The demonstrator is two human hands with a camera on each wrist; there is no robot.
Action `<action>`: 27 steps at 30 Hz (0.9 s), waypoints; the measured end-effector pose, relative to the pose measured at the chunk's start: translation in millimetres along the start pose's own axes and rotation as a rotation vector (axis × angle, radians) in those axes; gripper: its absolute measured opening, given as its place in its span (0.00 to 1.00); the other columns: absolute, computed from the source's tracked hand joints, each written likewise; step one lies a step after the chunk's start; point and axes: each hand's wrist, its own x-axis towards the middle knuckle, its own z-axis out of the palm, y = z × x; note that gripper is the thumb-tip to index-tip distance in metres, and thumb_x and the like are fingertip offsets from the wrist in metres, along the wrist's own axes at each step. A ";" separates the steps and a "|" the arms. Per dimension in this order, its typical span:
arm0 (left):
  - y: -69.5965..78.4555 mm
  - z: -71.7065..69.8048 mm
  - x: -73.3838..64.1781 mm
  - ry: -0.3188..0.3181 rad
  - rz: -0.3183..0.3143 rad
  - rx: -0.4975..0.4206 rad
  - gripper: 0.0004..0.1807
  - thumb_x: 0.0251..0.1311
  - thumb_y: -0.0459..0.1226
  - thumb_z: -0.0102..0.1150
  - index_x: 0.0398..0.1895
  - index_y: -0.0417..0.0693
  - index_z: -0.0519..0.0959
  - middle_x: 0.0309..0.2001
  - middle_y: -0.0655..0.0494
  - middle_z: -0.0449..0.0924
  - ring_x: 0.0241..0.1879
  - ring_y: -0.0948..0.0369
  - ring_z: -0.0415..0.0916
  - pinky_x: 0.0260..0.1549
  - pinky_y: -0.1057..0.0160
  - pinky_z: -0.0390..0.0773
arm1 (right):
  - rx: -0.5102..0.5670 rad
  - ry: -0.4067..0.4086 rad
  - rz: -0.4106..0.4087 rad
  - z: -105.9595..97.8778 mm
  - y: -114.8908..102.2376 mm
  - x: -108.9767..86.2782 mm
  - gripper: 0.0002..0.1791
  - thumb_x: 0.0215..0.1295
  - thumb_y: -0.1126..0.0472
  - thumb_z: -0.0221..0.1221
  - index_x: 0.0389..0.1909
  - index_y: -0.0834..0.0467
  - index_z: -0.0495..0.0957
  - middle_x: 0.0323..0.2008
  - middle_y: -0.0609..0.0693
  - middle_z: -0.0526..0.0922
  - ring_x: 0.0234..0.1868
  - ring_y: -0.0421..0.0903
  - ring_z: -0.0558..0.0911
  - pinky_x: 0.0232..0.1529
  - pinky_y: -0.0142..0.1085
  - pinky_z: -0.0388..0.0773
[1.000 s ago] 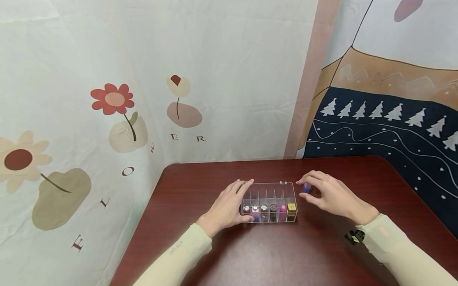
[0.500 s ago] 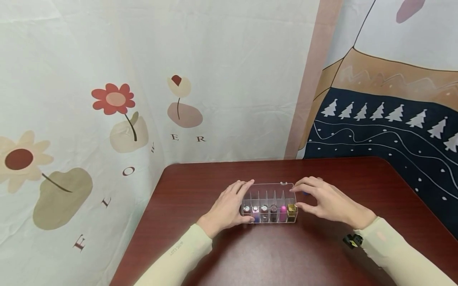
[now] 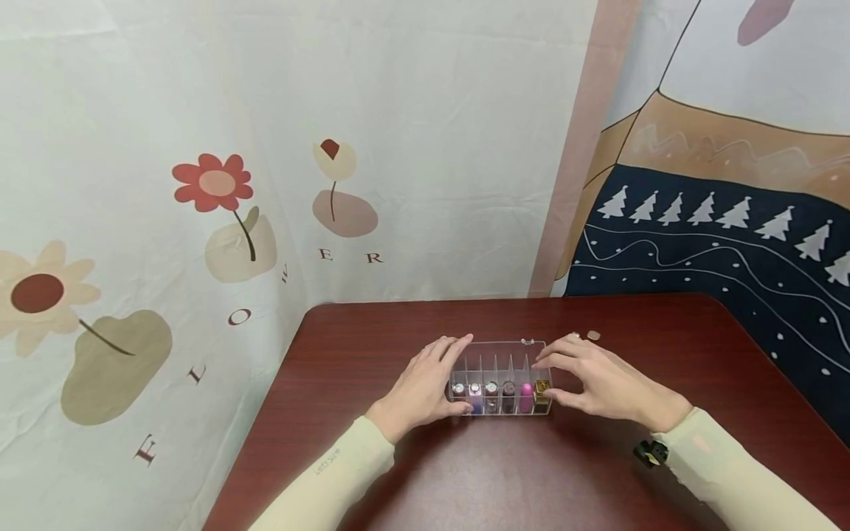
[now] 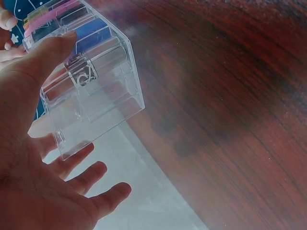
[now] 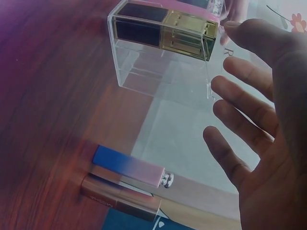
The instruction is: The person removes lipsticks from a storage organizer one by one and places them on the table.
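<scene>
A clear lipstick organizer (image 3: 501,361) stands on the table, its front row filled with several lipsticks. At its left end my left hand (image 3: 415,387) holds it, thumb on the front and fingers behind. In the left wrist view the thumb (image 4: 60,45) lies over the front beside a blue lipstick (image 4: 92,34). My right hand (image 3: 600,380) is at the other end, thumb tip near the gold-topped lipstick (image 3: 541,397). Its fingers (image 5: 240,108) are spread and hold nothing. A pink lipstick (image 3: 526,397) sits one slot further left. The rear compartments show only dividers.
Right of the organizer, a blue-and-pink lipstick (image 5: 128,165) and a brownish lipstick tube (image 5: 120,197) stand upright on the table. From the head, only one small pale top (image 3: 593,335) shows behind my right hand. Wall cloths (image 3: 432,147) border the table (image 3: 465,479).
My right hand has moved left from the blue lipstick to the organizer's right end. A pale lipstick top has come into sight behind it. My left hand has stayed put.
</scene>
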 end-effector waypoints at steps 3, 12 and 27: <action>0.5 -0.2 0.0 0.005 0.004 0.002 0.71 0.55 0.57 0.93 0.96 0.53 0.58 0.81 0.43 0.76 0.83 0.39 0.74 0.81 0.38 0.80 | -0.002 0.000 -0.012 2.0 -1.0 -0.7 0.23 0.62 0.56 0.85 0.57 0.46 0.93 0.58 0.41 0.92 0.60 0.43 0.88 0.61 0.50 0.92; 1.1 -2.2 -1.5 0.010 0.011 -0.007 0.71 0.55 0.58 0.93 0.96 0.53 0.58 0.80 0.44 0.76 0.80 0.41 0.77 0.81 0.38 0.80 | -0.032 -0.017 -0.041 8.1 0.7 -1.5 0.21 0.63 0.52 0.85 0.56 0.46 0.94 0.56 0.39 0.91 0.64 0.43 0.86 0.63 0.49 0.92; 1.6 -2.0 -1.4 0.011 0.019 0.012 0.70 0.57 0.57 0.92 0.96 0.52 0.57 0.80 0.43 0.76 0.77 0.40 0.79 0.76 0.39 0.85 | -0.062 0.011 -0.108 16.2 2.6 -0.8 0.17 0.63 0.56 0.85 0.51 0.45 0.93 0.50 0.34 0.94 0.65 0.49 0.88 0.65 0.54 0.91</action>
